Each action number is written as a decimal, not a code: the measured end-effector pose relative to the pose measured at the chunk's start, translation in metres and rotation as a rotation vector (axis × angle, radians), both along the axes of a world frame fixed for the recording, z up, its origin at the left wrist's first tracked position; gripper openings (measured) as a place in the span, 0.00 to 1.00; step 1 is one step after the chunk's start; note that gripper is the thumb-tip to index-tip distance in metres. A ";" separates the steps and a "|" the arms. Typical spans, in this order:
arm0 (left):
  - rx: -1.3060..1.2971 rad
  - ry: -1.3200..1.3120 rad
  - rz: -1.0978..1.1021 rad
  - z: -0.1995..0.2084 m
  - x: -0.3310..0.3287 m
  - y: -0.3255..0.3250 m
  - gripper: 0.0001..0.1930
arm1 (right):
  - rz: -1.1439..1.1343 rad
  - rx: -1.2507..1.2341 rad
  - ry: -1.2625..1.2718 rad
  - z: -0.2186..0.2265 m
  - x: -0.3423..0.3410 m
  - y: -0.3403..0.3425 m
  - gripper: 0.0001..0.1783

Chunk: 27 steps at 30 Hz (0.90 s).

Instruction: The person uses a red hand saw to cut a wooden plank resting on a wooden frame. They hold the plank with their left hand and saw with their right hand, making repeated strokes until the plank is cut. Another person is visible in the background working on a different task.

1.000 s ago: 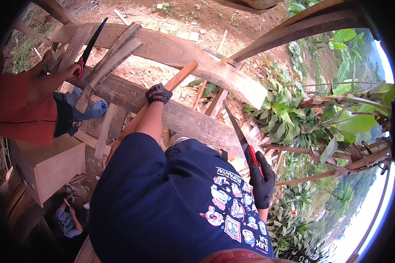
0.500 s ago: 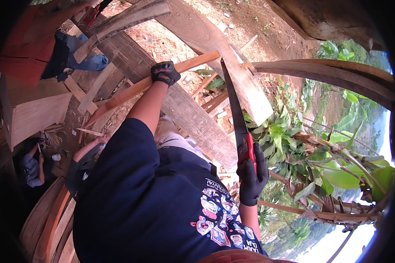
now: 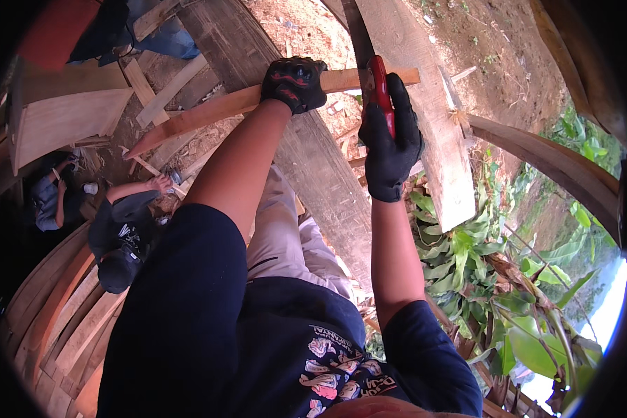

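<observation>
My left hand (image 3: 294,83), in a black glove with red marks, is closed round a long reddish wooden strip (image 3: 209,117). The strip tapers to a point at the left, and its square end lies over a broad pale plank (image 3: 447,164). In a black glove, my right hand (image 3: 390,150) grips the red handle (image 3: 381,97) of a hand saw. The dark saw blade (image 3: 357,33) points away from me and crosses the strip to the right of my left hand. Whether the teeth touch the wood cannot be made out.
A weathered beam (image 3: 320,174) runs diagonally below my arms. At the left are a wooden box (image 3: 66,122), a person in dark clothes (image 3: 129,226) and stacked curved boards (image 3: 76,320). Leafy plants (image 3: 460,258) and a curved timber (image 3: 550,150) lie to the right.
My right hand has moved up and away from me, bringing the saw from beside the strip's end to across it. My left hand still grips the strip, which now appears farther right.
</observation>
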<state>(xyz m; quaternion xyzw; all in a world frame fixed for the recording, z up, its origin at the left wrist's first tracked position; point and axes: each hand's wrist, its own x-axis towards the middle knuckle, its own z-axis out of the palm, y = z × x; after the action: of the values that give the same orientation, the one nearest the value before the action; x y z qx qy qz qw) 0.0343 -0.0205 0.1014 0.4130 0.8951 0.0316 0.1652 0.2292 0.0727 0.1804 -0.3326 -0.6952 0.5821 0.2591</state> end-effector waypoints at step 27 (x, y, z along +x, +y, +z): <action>-0.022 0.065 -0.032 0.009 0.001 -0.006 0.20 | 0.073 0.142 -0.016 -0.039 0.013 -0.026 0.26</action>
<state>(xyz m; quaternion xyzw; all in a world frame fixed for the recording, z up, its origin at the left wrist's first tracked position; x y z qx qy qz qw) 0.0356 -0.0263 0.1102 0.4263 0.8935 0.0057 0.1412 0.2427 0.0465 0.1418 -0.2923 -0.7484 0.5379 0.2550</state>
